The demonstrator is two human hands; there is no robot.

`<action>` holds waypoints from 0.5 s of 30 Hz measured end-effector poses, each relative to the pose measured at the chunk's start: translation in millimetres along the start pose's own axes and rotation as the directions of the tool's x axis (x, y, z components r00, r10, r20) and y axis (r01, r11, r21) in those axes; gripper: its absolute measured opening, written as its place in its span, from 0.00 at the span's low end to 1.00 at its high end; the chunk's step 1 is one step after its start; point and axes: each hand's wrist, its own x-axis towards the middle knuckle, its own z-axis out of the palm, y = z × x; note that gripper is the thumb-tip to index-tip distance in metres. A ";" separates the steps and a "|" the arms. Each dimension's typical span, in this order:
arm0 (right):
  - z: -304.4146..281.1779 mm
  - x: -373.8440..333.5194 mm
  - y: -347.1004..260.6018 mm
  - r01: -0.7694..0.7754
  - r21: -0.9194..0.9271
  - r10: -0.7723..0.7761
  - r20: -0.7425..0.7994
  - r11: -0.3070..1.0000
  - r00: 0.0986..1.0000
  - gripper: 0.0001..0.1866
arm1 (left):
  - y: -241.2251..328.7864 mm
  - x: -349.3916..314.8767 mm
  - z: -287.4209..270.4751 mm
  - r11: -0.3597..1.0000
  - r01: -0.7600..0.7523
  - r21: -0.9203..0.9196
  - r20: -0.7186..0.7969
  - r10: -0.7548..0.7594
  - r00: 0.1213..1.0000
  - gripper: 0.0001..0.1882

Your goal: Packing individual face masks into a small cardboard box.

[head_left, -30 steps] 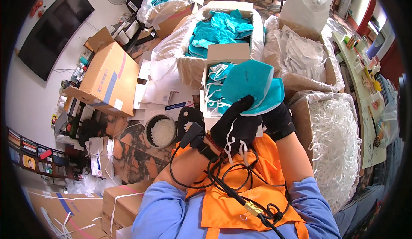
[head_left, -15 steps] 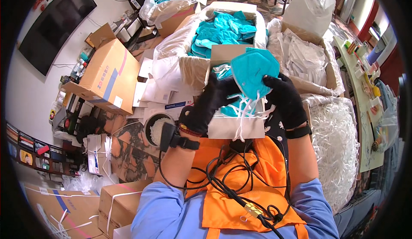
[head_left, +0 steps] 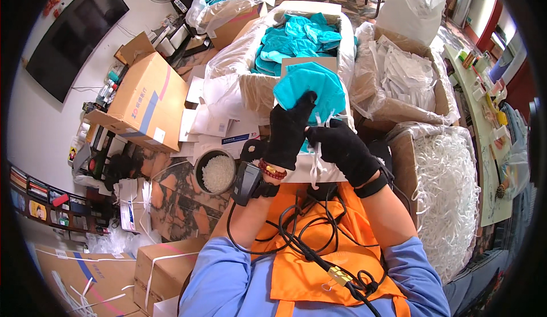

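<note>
My left hand [head_left: 289,126], in a black glove, grips a small stack of teal face masks [head_left: 322,86], its thumb across the front mask. Just below, my right hand [head_left: 346,153], also gloved in black, is closed at the masks' lower edge around their white ear straps [head_left: 317,163]. Some strap ends dangle beneath the fingers. Both hands are above a small white carton [head_left: 296,174] standing at my lap, and they hide most of its inside. A bit of teal shows within it.
Beyond the carton stands a lined box [head_left: 256,92] heaped with teal masks [head_left: 299,38]. To the right are a box of clear packets [head_left: 401,78] and a box of white straps [head_left: 447,183]. A bowl of white pieces [head_left: 218,173] sits left on the floor. Black cables [head_left: 302,248] cross my orange apron.
The masks have shifted left and tilted. My left hand now grips them from the front, while my right hand has left their upper right side and moved down to the straps.
</note>
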 end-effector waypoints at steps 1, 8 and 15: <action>3.8 -8.3 -6.4 -0.013 -0.120 0.002 -0.088 0.993 0.996 0.09 | -1.3 1.8 -5.8 0.998 0.007 0.070 -0.010 -0.006 1.000 0.12; -8.3 -20.8 9.6 0.127 0.122 -0.130 0.017 0.984 0.991 0.14 | -4.7 -10.1 -21.7 0.856 0.477 -0.198 0.369 -0.386 0.846 0.16; -11.5 -32.9 0.7 0.335 0.037 -0.330 -0.105 0.941 0.938 0.11 | -21.9 -31.7 -2.1 0.900 -0.354 0.253 0.261 0.289 0.921 0.16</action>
